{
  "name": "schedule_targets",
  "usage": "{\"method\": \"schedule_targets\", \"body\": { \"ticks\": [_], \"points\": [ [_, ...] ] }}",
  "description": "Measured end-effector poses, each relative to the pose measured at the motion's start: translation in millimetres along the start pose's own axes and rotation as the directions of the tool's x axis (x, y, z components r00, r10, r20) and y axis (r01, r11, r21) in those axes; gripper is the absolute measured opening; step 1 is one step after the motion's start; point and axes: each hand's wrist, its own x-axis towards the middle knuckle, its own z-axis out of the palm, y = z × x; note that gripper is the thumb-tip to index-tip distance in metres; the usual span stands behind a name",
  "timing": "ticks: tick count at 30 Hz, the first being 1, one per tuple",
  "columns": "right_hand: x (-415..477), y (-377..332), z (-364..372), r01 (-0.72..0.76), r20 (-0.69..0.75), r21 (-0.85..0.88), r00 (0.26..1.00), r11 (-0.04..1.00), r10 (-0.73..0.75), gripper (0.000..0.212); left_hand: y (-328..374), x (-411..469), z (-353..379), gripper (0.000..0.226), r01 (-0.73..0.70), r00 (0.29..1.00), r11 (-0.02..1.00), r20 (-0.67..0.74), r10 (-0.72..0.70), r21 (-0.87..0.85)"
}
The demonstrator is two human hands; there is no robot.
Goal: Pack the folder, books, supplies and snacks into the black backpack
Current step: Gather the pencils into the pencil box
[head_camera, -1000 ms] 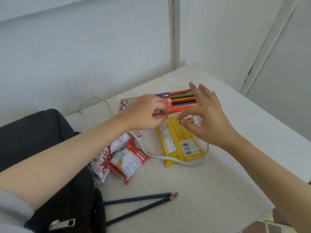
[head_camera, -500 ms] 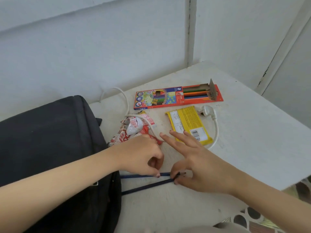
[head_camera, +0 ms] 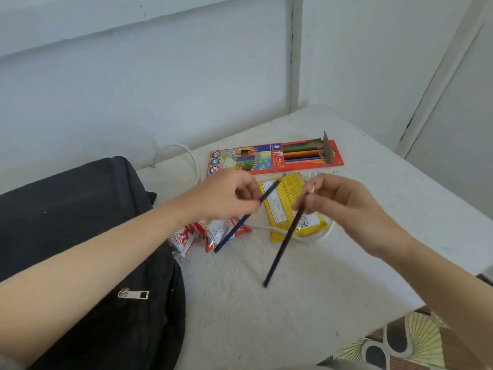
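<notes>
Dark-blue pencils (head_camera: 237,227), two of them, were up off the table: one pinched near its sharpened end in the left hand (head_camera: 229,196), the second pencil (head_camera: 282,247) pinched likewise in the right hand (head_camera: 344,206), each grip clamped tight on the wood, blunt ends slanting down toward the table. They looked light, stiff and smooth, easy to carry together by mid-shaft, though the points could snap if jammed in tip-first. The black backpack (head_camera: 80,209) lay just left of them under the left forearm, a zip pull (head_camera: 133,293) showing; its opening could not be made out. Beneath the hands lay red-and-white snack packets (head_camera: 213,233), a yellow packet (head_camera: 288,193) and a white cable (head_camera: 266,228), with an open box of coloured pencils (head_camera: 274,157) beyond. The white table (head_camera: 266,316) looked rough and matte, set into a corner of pale walls (head_camera: 133,89), patterned floor (head_camera: 416,340) below.
</notes>
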Motion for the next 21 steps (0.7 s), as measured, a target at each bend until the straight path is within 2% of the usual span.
{"method": "schedule_targets", "body": {
  "ticks": [3, 6, 8, 11, 15, 18, 21],
  "points": [
    [18.9, -4.6, -15.3, 0.036, -0.197, -0.009, 0.98, 0.999, -0.037, 0.017, 15.0, 23.9, -11.8, 0.013, -0.019, 0.984, 0.978, -0.179, -0.019, -0.209],
    [39.4, -5.0, -35.7, 0.052, -0.367, 0.023, 0.929, 0.998, -0.04, 0.016, 22.3, 52.6, -18.2, 0.017, -0.07, 0.954, 0.95, -0.3, -0.026, -0.304],
    [54.0, -6.5, -50.3, 0.084, -0.494, 0.08, 0.869, 0.993, -0.033, 0.016, 25.8, 74.5, -20.0, 0.017, -0.085, 0.937, 0.944, -0.347, -0.033, -0.32],
    [77.1, -5.6, -70.1, 0.119, -0.682, 0.105, 0.731, 0.987, -0.016, 0.015, 28.2, 110.0, -20.7, 0.017, -0.104, 0.899, 0.935, -0.435, -0.058, -0.339],
    [102.8, 8.8, -85.2, 0.086, -0.801, -0.06, 0.59, 0.994, -0.099, 0.021, 28.0, 150.7, -17.4, 0.012, -0.149, 0.821, 0.958, -0.57, -0.017, -0.243],
    [115.8, 18.9, -90.6, 0.042, -0.815, -0.168, 0.556, 0.985, -0.163, 0.018, 27.5, 170.2, -13.5, 0.01, -0.173, 0.787, 0.975, -0.616, 0.05, -0.142],
    [125.9, 26.1, -98.6, 0.009, -0.826, -0.203, 0.536, 0.979, -0.176, 0.011, 24.6, 183.3, -9.7, 0.011, -0.189, 0.792, 0.98, -0.599, 0.118, -0.056]
  ]
}}
